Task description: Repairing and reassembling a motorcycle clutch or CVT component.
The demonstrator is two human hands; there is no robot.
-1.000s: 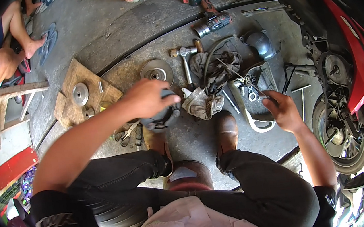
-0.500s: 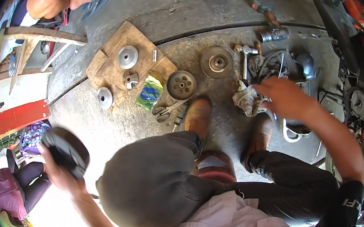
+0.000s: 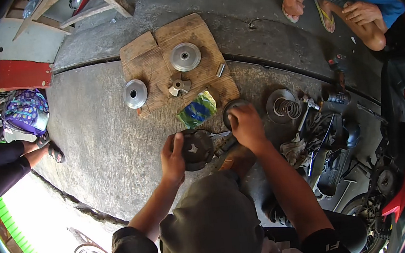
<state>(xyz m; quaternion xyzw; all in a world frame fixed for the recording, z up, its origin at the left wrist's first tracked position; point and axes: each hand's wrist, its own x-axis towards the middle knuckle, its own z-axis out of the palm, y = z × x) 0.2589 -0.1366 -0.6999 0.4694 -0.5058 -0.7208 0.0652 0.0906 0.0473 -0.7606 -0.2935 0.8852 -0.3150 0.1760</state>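
Observation:
My left hand (image 3: 172, 160) grips a dark round metal part (image 3: 198, 149) by its left edge; a light star-shaped patch shows at its centre. To the right of it, my right hand (image 3: 247, 127) has its fingers curled over a round metal drum (image 3: 231, 114) on the floor. The hand covers much of the drum, and I cannot make out what the fingers hold. A blue and green packet (image 3: 198, 109) lies just beyond the dark part. Scissors (image 3: 219, 135) show partly between my hands.
Beyond my hands, a cardboard sheet (image 3: 147, 58) bears a metal disc (image 3: 185, 57), a three-armed part (image 3: 178, 85) and a sleeve (image 3: 220, 70). Another disc (image 3: 135, 93) lies left. Rightward are a spring on a pulley (image 3: 288, 108), rag (image 3: 294, 152), power tool (image 3: 337, 92) and motorcycle (image 3: 402, 181).
My left hand has brought the dark round part from the far left to the middle. My right hand has moved left from beside the rag to the drum. The view has shifted.

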